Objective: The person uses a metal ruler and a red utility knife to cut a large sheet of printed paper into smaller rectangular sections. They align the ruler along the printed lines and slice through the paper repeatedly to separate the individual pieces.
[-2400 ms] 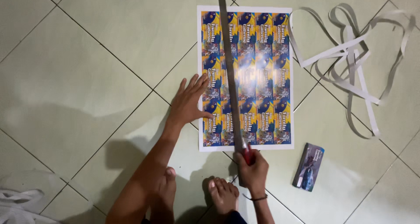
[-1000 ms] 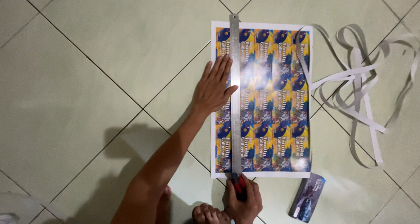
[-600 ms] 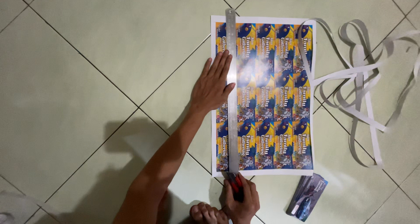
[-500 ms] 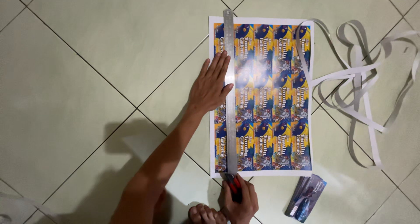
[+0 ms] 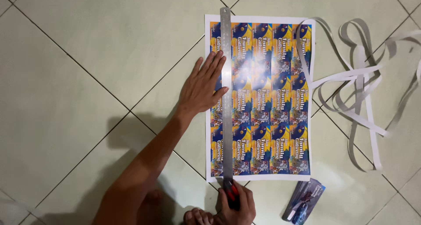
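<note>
Printed sheet (image 5: 280, 97) barely shifted left, left hand (image 5: 201, 86) still flat pressing metal ruler (image 5: 226, 97), right hand (image 5: 237, 205) still gripping red cutter (image 5: 232, 193)

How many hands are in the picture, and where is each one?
2. The left hand lies flat on the long metal ruler across the glossy printed sheet. The right hand grips a red-handled cutter at the ruler's near end.

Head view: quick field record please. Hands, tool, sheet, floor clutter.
left hand: flat, fingers spread, pressing the metal ruler onto the sheet
right hand: gripping a red-handled cutter at the ruler's near end
printed sheet: grid of blue-yellow cards, white margin, lying on the tiled floor
ruler position: along the sheet's left columns, running its full length
paper strips: white, tangled, right of sheet
card stack: near sheet's lower right corner
</note>
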